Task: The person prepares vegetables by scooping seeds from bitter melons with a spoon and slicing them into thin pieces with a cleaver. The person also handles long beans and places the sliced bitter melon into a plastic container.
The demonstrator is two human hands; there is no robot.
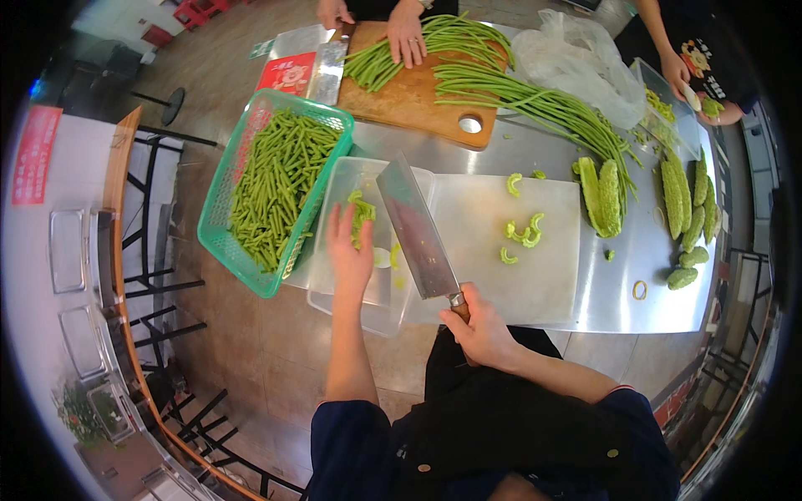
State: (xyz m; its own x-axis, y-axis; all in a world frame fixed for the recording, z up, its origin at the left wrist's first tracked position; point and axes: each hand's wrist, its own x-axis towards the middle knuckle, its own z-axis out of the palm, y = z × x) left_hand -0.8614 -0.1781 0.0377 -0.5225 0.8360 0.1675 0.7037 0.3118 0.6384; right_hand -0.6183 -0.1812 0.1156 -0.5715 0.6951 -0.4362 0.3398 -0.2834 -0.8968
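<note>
My right hand (pixel 485 332) grips the wooden handle of a cleaver (pixel 415 232). The broad blade points up and away, over the right side of a clear plastic container (pixel 332 291). Fingers apart, my left hand (pixel 351 253) hovers over that container, beside a small heap of sliced bitter melon (pixel 363 219) just past the thumb. More curved bitter melon slices (pixel 532 230) lie on a white cutting board (pixel 482 269). Right of the board, a bitter melon cut lengthwise into halves (pixel 604 197) rests on the steel table (pixel 633 250).
A green plastic basket (pixel 272 285) of cut long beans (pixel 279 188) stands left. Across the table, a person's hand (pixel 406 41) presses long beans (pixel 463 37) on a wooden board (pixel 401 106). Another person's hands (pixel 677 75) hold bitter melon at right, near whole bitter melons (pixel 675 194).
</note>
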